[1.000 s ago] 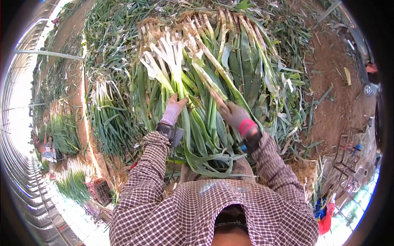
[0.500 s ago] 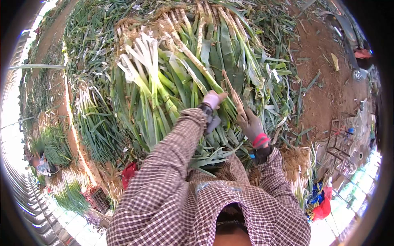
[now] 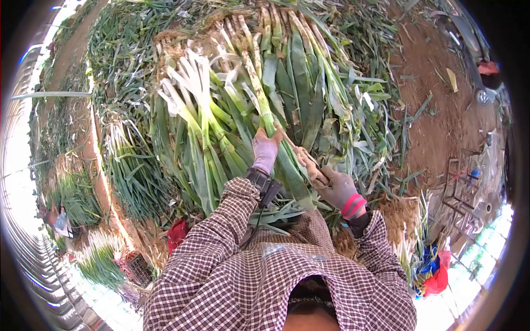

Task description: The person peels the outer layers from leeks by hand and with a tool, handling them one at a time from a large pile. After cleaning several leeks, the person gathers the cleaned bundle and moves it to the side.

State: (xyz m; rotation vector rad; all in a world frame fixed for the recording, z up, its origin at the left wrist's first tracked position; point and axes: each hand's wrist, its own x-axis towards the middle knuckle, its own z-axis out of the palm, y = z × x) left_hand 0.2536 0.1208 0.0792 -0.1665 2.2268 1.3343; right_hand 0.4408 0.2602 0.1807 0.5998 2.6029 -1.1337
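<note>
My left hand [image 3: 266, 149], in a thin pale glove, is closed around a long green onion [image 3: 259, 96] at its green part. Its soil-stained stalk points away from me, and its leaves run back toward my lap. In its grey glove with a pink cuff, my right hand [image 3: 338, 190] pinches a tan, withered leaf [image 3: 305, 160] that stretches up to my left fingers. Left of the held onion lie several peeled onions [image 3: 201, 88] with clean white stalks. Unpeeled onions [image 3: 312, 38] with brown, soiled stalks are heaped beyond and to the right.
Cut leaves [image 3: 375, 49] litter the ground around the pile. Bundled onions [image 3: 130, 160] stand at the left. Bare soil [image 3: 436, 110] and a metal frame [image 3: 455, 190] are on the right. A red bag [image 3: 436, 281] lies at lower right, near a root bundle [image 3: 400, 215].
My left hand has shifted left with the onion, whose stalk has swung more upright. My right hand has drawn slightly down toward me, with the withered leaf now slanting between both hands.
</note>
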